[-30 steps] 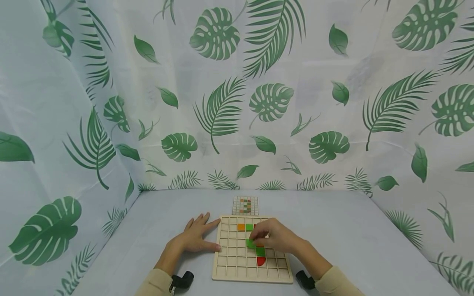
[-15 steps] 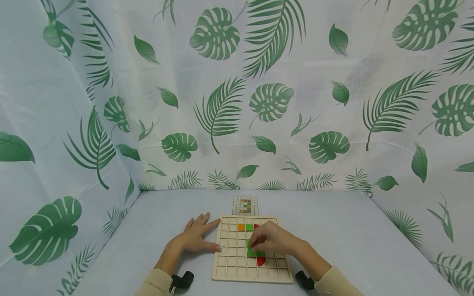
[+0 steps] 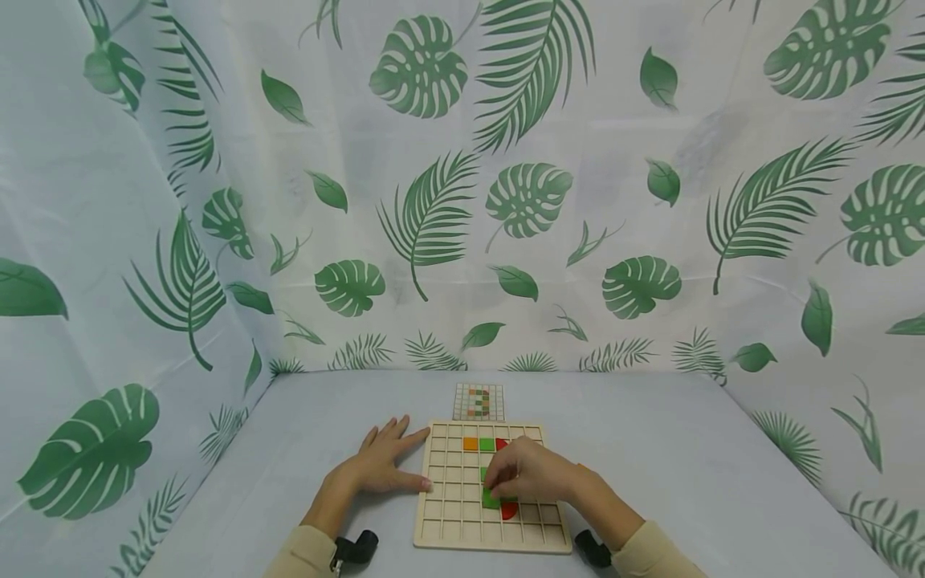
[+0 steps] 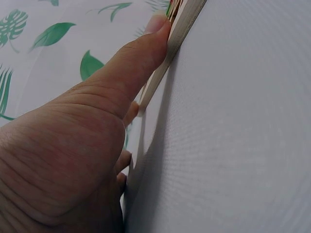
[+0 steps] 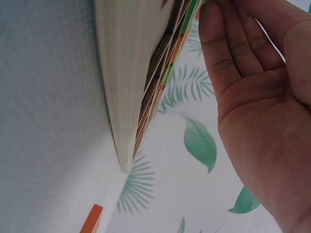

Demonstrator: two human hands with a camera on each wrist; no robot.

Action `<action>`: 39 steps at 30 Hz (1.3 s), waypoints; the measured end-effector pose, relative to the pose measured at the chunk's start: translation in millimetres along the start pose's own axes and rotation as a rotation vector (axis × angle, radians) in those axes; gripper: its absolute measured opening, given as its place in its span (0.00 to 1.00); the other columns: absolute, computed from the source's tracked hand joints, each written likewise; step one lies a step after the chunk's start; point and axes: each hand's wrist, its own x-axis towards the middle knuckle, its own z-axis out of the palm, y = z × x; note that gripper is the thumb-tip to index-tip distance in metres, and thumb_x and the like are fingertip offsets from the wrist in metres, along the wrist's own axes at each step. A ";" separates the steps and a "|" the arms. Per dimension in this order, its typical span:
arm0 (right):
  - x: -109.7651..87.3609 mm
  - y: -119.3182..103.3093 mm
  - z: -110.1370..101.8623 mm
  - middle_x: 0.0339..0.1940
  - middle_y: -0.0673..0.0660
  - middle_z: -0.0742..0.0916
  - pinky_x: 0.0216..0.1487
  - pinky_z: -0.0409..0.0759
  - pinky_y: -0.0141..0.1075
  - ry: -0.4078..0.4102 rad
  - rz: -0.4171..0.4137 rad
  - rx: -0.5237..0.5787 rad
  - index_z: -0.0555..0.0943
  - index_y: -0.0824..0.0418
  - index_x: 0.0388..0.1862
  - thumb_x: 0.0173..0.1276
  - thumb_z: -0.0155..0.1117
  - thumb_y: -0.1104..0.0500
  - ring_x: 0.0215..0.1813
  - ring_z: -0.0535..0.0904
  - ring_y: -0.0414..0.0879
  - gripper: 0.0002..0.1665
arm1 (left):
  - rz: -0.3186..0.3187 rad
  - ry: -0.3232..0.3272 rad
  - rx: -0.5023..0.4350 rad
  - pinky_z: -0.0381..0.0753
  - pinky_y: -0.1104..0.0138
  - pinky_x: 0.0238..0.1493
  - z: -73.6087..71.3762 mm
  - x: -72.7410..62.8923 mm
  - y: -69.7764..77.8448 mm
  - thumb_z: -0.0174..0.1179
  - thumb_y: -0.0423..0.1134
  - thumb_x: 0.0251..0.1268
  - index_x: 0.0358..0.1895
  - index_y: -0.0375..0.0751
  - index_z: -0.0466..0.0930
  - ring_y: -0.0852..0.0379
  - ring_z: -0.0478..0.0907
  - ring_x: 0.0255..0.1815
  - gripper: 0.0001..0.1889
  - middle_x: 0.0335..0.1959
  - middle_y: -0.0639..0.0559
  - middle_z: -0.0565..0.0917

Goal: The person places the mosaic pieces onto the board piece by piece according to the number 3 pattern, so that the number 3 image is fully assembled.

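Note:
A pale wooden grid board (image 3: 455,530) lies on the table with coloured tiles set in its squares. My left hand (image 3: 383,464) rests at its left edge, fingers spread, and the thumb (image 4: 146,43) touches the rim. Over the middle of the board my right hand (image 3: 531,471) has its fingers bent down, pinching a green square tile (image 3: 491,500). A red rounded tile (image 3: 509,510) shows just below that hand. Farther back are an orange tile (image 3: 470,444), a green tile (image 3: 487,444) and a red tile (image 3: 502,443). My right hand hides other tiles.
Behind the board lies a small pattern card (image 3: 478,401) with a coloured figure on a grid. An orange piece (image 5: 91,219) lies on the table right of the board, mostly hidden by my right forearm in the head view. Leaf-printed cloth (image 3: 448,321) walls the back and sides.
My right hand has moved slightly toward me with the green square tile, from about the middle of the board to one row nearer. My left hand has stayed put.

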 end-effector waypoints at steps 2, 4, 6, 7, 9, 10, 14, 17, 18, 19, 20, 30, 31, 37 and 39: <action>0.4 0.0 0.5 0.34 0.51 0.93 0.36 0.87 0.29 -0.002 0.002 -0.008 0.92 0.54 0.38 0.64 0.77 0.65 0.33 0.84 0.31 0.06 | -0.001 0.000 0.000 0.39 0.34 0.83 -0.3 -0.1 0.2 0.69 0.73 0.54 0.82 0.58 0.61 0.32 0.44 0.86 0.53 0.86 0.35 0.51; 0.7 0.0 0.7 0.34 0.52 0.93 0.36 0.87 0.29 -0.007 -0.003 -0.013 0.92 0.54 0.38 0.65 0.77 0.65 0.33 0.84 0.31 0.06 | -0.002 0.000 0.000 0.39 0.34 0.83 -0.9 -0.3 0.5 0.69 0.73 0.54 0.82 0.58 0.61 0.32 0.44 0.86 0.53 0.86 0.35 0.51; 0.7 -0.5 0.9 0.34 0.52 0.93 0.36 0.87 0.29 -0.011 -0.009 -0.018 0.92 0.54 0.38 0.65 0.77 0.65 0.33 0.84 0.30 0.06 | -0.001 0.002 0.001 0.39 0.34 0.83 -1.4 -0.6 0.8 0.69 0.73 0.54 0.82 0.58 0.61 0.32 0.44 0.86 0.53 0.85 0.35 0.51; 0.7 -0.7 0.9 0.34 0.51 0.92 0.36 0.87 0.29 -0.013 -0.011 -0.018 0.92 0.54 0.38 0.65 0.77 0.65 0.33 0.84 0.30 0.06 | -0.001 0.002 -0.002 0.39 0.34 0.83 -1.8 -0.8 0.9 0.69 0.73 0.54 0.82 0.57 0.61 0.32 0.44 0.86 0.53 0.85 0.35 0.51; 0.5 -1.4 1.2 0.33 0.51 0.92 0.36 0.87 0.29 -0.019 -0.018 -0.009 0.92 0.55 0.37 0.64 0.77 0.66 0.33 0.84 0.30 0.06 | -0.003 0.004 -0.008 0.39 0.34 0.83 -2.1 -1.2 1.1 0.69 0.73 0.54 0.82 0.58 0.61 0.32 0.44 0.86 0.53 0.86 0.35 0.51; 0.3 -2.1 1.3 0.33 0.50 0.92 0.36 0.87 0.29 -0.022 -0.018 -0.003 0.92 0.55 0.37 0.64 0.77 0.66 0.33 0.84 0.30 0.06 | -0.004 0.005 -0.011 0.39 0.34 0.83 -2.1 -1.4 1.2 0.69 0.73 0.54 0.82 0.58 0.61 0.32 0.44 0.86 0.53 0.86 0.35 0.51; -0.3 -2.4 2.3 0.34 0.51 0.93 0.37 0.87 0.29 -0.035 -0.007 0.016 0.92 0.56 0.37 0.64 0.76 0.66 0.33 0.85 0.31 0.06 | -0.010 0.006 -0.024 0.38 0.34 0.83 -1.9 -1.5 1.3 0.70 0.73 0.53 0.82 0.58 0.62 0.33 0.43 0.87 0.53 0.86 0.35 0.51; -0.4 -1.7 3.0 0.34 0.50 0.93 0.37 0.87 0.29 -0.039 0.007 0.020 0.92 0.55 0.38 0.64 0.77 0.65 0.33 0.85 0.32 0.06 | -0.008 0.003 -0.023 0.38 0.34 0.83 -1.9 -1.1 1.2 0.70 0.73 0.53 0.82 0.58 0.61 0.33 0.43 0.87 0.53 0.86 0.36 0.51; -0.4 -1.5 3.1 0.35 0.51 0.93 0.38 0.88 0.29 -0.042 0.011 0.025 0.92 0.55 0.38 0.64 0.77 0.65 0.33 0.86 0.32 0.06 | -0.008 0.003 -0.023 0.38 0.34 0.83 -1.9 -1.0 1.1 0.70 0.73 0.53 0.82 0.58 0.61 0.33 0.43 0.87 0.53 0.86 0.36 0.51; -0.4 -1.6 3.2 0.35 0.50 0.93 0.38 0.88 0.29 -0.043 0.015 0.027 0.92 0.55 0.38 0.65 0.77 0.65 0.34 0.86 0.32 0.06 | -0.008 0.002 -0.022 0.38 0.34 0.83 -2.0 -0.8 1.0 0.70 0.73 0.53 0.82 0.59 0.61 0.33 0.43 0.87 0.53 0.86 0.36 0.51; -0.5 -1.9 3.4 0.35 0.50 0.93 0.38 0.88 0.29 -0.044 0.018 0.030 0.92 0.55 0.38 0.65 0.77 0.65 0.34 0.86 0.32 0.05 | -0.008 0.002 -0.023 0.38 0.34 0.83 -1.9 -0.7 0.8 0.70 0.73 0.53 0.82 0.59 0.61 0.33 0.43 0.87 0.53 0.86 0.36 0.51; -1.8 -4.7 3.0 0.33 0.46 0.93 0.33 0.86 0.28 -0.060 0.037 0.028 0.92 0.55 0.39 0.66 0.76 0.63 0.30 0.84 0.32 0.05 | -0.006 0.005 -0.019 0.38 0.34 0.83 -0.6 -0.4 -0.4 0.69 0.74 0.52 0.82 0.58 0.62 0.33 0.44 0.87 0.54 0.86 0.36 0.51; -1.9 -4.7 3.1 0.33 0.46 0.92 0.32 0.85 0.28 -0.061 0.040 0.026 0.92 0.54 0.38 0.65 0.76 0.63 0.30 0.84 0.32 0.05 | -0.008 0.003 -0.017 0.38 0.34 0.83 -0.5 -0.4 -0.5 0.69 0.75 0.52 0.82 0.59 0.62 0.33 0.43 0.87 0.54 0.86 0.36 0.51; -1.9 -5.3 3.9 0.32 0.47 0.92 0.31 0.84 0.27 -0.070 0.059 0.026 0.92 0.53 0.38 0.64 0.78 0.63 0.29 0.83 0.32 0.06 | -0.020 -0.003 -0.012 0.37 0.35 0.83 1.0 1.1 -2.9 0.68 0.76 0.51 0.82 0.61 0.61 0.34 0.43 0.87 0.54 0.86 0.38 0.51; -2.0 -5.9 3.9 0.33 0.47 0.92 0.31 0.84 0.27 -0.073 0.058 0.029 0.92 0.53 0.38 0.62 0.79 0.64 0.29 0.83 0.32 0.07 | -0.021 0.000 -0.013 0.37 0.35 0.83 1.2 1.5 -3.5 0.68 0.76 0.51 0.82 0.62 0.61 0.34 0.43 0.87 0.54 0.86 0.38 0.51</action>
